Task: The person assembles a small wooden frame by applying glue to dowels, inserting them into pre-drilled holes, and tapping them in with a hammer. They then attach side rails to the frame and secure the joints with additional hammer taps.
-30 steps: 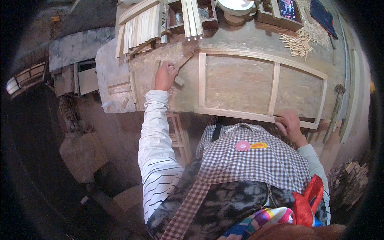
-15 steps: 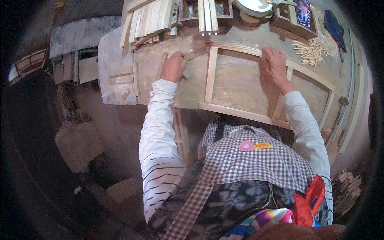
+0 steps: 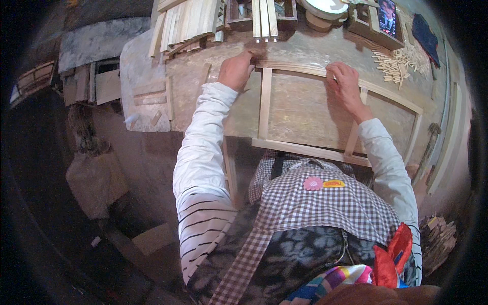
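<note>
A pale ladder-like wooden frame (image 3: 265,104) lies on the workbench, its near rail along the bench's front edge. My left hand (image 3: 236,72) is closed at the left end of the far rail, its fingertips partly hidden. Farther right, my right hand (image 3: 344,81) pinches the same far rail between thumb and curled fingers. Crosspieces join the two long rails, and the right end of the frame reaches past my right forearm.
Stacked wooden strips (image 3: 190,23) lie at the back left. Beside them stand a wooden box (image 3: 239,24) with strips across it and a round white-topped container (image 3: 325,6). Small dowels (image 3: 391,66), a phone (image 3: 388,18) and dark cloth (image 3: 426,34) are at the back right.
My left hand has moved right and a little away from me, up to the far rail's end. The brown strip seen by it earlier no longer shows. My right hand has shifted slightly left.
</note>
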Action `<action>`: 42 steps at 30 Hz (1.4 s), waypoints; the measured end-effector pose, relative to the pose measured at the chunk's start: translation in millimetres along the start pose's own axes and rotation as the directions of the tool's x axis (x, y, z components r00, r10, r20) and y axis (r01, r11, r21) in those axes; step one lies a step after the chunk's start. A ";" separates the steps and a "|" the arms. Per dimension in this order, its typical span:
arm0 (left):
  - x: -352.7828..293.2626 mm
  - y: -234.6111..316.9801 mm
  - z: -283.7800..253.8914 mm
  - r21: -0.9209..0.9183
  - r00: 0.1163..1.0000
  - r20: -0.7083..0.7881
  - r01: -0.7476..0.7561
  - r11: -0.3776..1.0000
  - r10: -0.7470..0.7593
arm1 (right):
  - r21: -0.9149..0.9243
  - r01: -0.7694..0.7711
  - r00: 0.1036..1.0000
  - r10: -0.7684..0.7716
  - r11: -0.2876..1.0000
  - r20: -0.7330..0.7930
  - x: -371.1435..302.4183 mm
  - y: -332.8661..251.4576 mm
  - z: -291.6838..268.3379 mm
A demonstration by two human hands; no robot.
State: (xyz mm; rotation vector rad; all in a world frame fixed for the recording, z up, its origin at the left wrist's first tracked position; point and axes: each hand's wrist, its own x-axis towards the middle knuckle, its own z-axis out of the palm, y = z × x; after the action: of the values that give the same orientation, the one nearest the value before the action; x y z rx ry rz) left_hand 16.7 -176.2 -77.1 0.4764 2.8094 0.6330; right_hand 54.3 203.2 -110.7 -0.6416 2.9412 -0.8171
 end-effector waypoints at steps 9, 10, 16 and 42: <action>0.5 -7.3 9.9 0.012 1.000 -0.026 -0.008 1.000 0.008 | -0.054 0.013 0.997 -0.017 0.998 -0.080 -2.1 -7.7 0.0; 0.2 -8.4 11.1 0.022 0.999 -0.033 -0.014 1.000 0.015 | -0.052 0.019 0.997 -0.023 0.998 -0.080 -1.2 -9.3 -0.7; 2.1 -6.4 12.1 0.063 0.997 0.047 0.059 0.996 -0.062 | -0.043 -0.036 0.999 0.036 0.998 0.011 -2.2 -15.2 -9.2; -44.5 -0.4 48.0 -0.843 0.751 0.403 0.527 0.109 -0.522 | 0.400 -0.854 0.191 0.916 0.333 -0.354 -409.4 224.2 -161.6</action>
State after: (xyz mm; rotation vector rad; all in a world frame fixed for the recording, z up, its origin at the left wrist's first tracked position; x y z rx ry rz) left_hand 71.3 -174.4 -113.3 -0.7583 1.7589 1.8030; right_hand 322.5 617.9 -118.6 1.5153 2.7674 -1.0131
